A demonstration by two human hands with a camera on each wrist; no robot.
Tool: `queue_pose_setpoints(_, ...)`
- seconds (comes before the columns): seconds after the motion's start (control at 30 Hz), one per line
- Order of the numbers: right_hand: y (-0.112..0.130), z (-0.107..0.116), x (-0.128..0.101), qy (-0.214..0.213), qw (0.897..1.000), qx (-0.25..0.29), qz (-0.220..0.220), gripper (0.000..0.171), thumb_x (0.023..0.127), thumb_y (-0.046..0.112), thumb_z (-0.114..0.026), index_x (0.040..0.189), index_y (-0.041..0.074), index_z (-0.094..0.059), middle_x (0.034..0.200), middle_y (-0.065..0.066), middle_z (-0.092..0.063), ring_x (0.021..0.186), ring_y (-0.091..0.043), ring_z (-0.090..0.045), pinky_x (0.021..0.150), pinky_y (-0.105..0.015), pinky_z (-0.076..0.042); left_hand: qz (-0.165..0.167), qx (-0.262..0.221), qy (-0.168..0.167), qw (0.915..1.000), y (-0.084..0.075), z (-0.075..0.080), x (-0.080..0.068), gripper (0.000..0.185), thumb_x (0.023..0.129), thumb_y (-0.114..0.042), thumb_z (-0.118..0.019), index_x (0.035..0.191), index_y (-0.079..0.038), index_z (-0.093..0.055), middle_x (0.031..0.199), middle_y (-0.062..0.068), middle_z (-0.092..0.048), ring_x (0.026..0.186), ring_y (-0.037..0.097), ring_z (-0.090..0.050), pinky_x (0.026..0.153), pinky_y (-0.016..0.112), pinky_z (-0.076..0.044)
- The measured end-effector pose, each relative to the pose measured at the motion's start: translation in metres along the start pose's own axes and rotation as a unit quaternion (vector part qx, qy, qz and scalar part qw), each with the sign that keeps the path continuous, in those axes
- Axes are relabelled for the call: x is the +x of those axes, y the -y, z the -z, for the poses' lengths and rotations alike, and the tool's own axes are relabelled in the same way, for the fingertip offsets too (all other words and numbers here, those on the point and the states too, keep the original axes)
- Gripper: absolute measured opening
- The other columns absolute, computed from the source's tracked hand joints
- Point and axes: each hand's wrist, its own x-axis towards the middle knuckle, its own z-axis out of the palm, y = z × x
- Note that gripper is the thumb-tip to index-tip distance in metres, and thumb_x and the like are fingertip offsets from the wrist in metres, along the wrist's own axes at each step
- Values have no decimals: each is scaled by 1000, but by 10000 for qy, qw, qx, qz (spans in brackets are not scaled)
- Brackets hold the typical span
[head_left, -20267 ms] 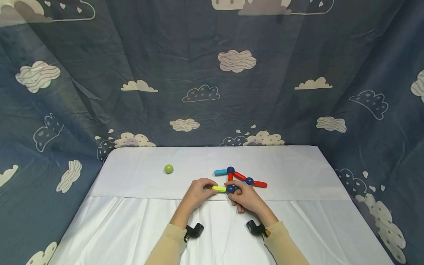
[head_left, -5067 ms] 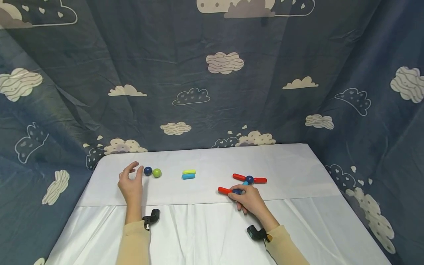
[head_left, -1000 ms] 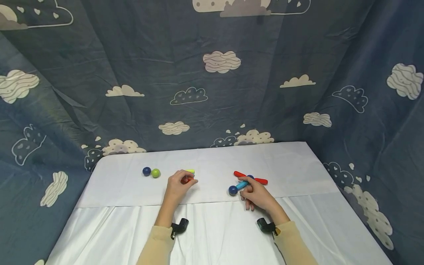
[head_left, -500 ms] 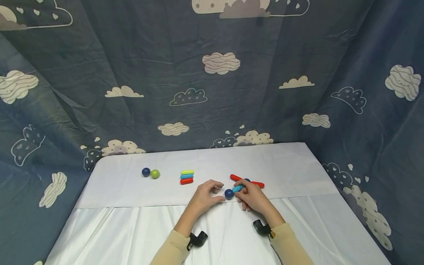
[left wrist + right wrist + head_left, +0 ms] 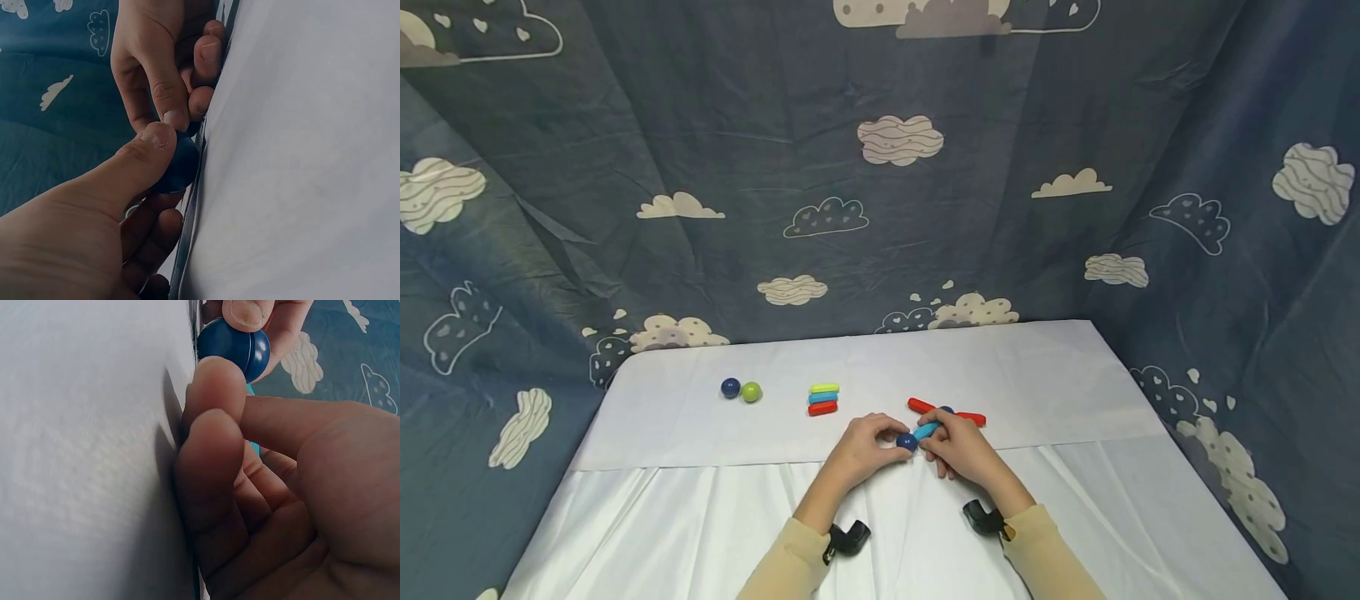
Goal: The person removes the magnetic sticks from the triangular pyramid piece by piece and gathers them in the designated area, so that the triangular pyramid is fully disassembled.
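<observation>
Head view, left hand (image 5: 863, 446): fingers curled, thumb and fingertips pinching the dark blue ball (image 5: 906, 442) near the front middle of the white table (image 5: 1075, 392).
Head view, right hand (image 5: 958, 443): fingers curled round the light blue rod (image 5: 927, 430), which touches the ball's right side.
Head view, behind the hands: two red rods (image 5: 920, 406) joined at a second blue ball (image 5: 946, 410), just beyond the right hand.
Head view, left part of table: stacked rods (image 5: 823, 399) in yellow, blue and red, side by side; farther left, ball pair (image 5: 741, 389), navy touching green.
Head view, backdrop: blue cloud-print cloth (image 5: 880, 167); no readable writing.
Left wrist view: thumb (image 5: 147, 147) pressed on the dark blue ball (image 5: 178, 164), against the cloth edge.
Right wrist view: dark blue ball (image 5: 234, 347) pinched at top, seam visible; right fingers (image 5: 212, 444) curled beneath; sliver of light blue rod (image 5: 253, 447) behind. No brand or label legible.
</observation>
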Motion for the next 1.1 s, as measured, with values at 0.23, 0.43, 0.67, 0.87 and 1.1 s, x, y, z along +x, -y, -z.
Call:
queue_pose_setpoints(0.23,1,0,1,-76,9998,85,-141,27,101,10,-71,127,5,-62,70,-2,-68,44,-15,-56,46,-22,-49,22,-140,121,9998,1,1,-1,32,85,-40,-90,113,-25,-82,107,-9,-77,103,7,-67,94,29,-55)
queue_pose_setpoints(0.43,-1,0,1,-27,9997,153,-192,29,101,11,-72,127,6,-62,71,-2,-68,45,-15,-58,46,-23,-50,45,-330,38,9994,3,1,-3,32,86,-38,-89,114,-25,-81,107,-8,-77,102,8,-68,94,30,-55)
queue_pose_setpoints(0.67,-3,0,0,-4,9996,190,-186,29,102,14,-72,128,6,-62,72,-3,-68,45,-16,-58,47,-23,-50,123,-593,-111,9981,3,5,-4,32,88,-36,-88,117,-25,-80,109,-5,-77,103,9,-69,94,30,-55)
queue_pose_setpoints(0.87,-2,0,0,-63,9996,193,-184,29,102,15,-72,128,6,-62,72,-3,-68,46,-16,-58,47,-24,-51,329,-1036,-644,9920,-1,22,-7,33,88,-33,-89,118,-26,-79,111,-6,-77,104,13,-67,99,36,-53)
queue_pose_setpoints(1.1,-2,1,1,-38,9992,352,-182,29,101,12,-72,128,6,-62,72,-4,-68,45,-16,-57,47,-22,-50,312,-1306,-1803,9744,2,71,-13,31,85,-20,-91,114,-18,-80,107,5,-79,104,30,-68,88,29,-50)
